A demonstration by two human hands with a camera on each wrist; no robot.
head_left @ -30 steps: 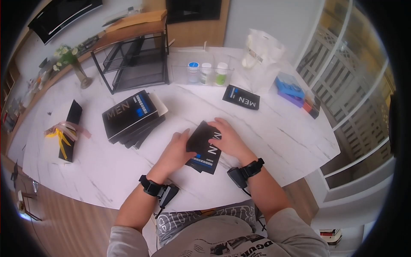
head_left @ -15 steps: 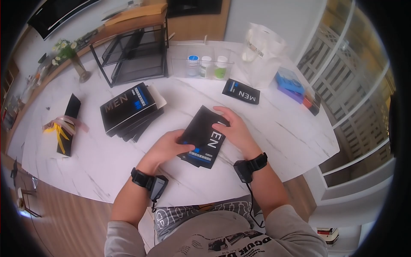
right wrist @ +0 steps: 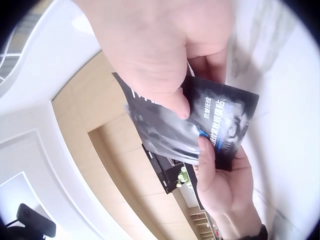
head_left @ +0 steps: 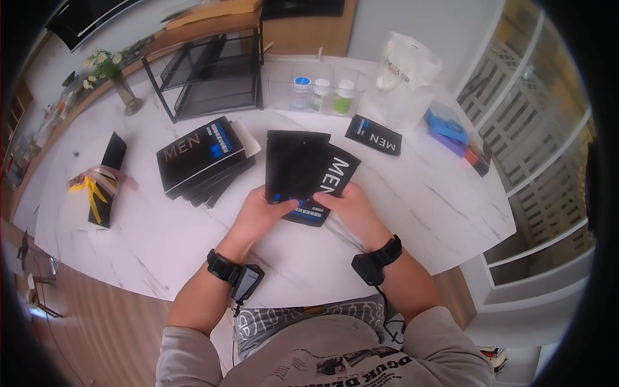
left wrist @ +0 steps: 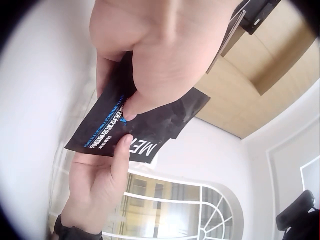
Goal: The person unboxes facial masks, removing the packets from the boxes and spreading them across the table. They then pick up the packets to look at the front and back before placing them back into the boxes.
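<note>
Two flat black eye patch sachets are fanned out and overlapping between the hands in the head view. My left hand point(head_left: 261, 211) pinches the left sachet point(head_left: 293, 161) near its lower end, thumb on top and fingers hidden beneath. With its thumb on the face, my right hand point(head_left: 351, 209) pinches the right sachet point(head_left: 342, 169), which bears the word MEN. In the left wrist view, blue and white print shows on a sachet point(left wrist: 95, 125) between the two thumbs. The right wrist view shows the glossy, slightly creased sachet surface point(right wrist: 170, 132).
A stack of black MEN boxes point(head_left: 193, 158) stands left of the hands. Another black MEN packet point(head_left: 374, 137) lies at the back right, near a white bag point(head_left: 406, 77). Bottles point(head_left: 320, 93) in a clear organizer, a mesh rack point(head_left: 213, 84), a ribboned box point(head_left: 106, 184) and blue boxes point(head_left: 446, 124) surround the workspace.
The sachets have turned more upright and spread apart into a fan. Both hands have shifted to the lower ends of the sachets, the right hand moving down from the top edge.
</note>
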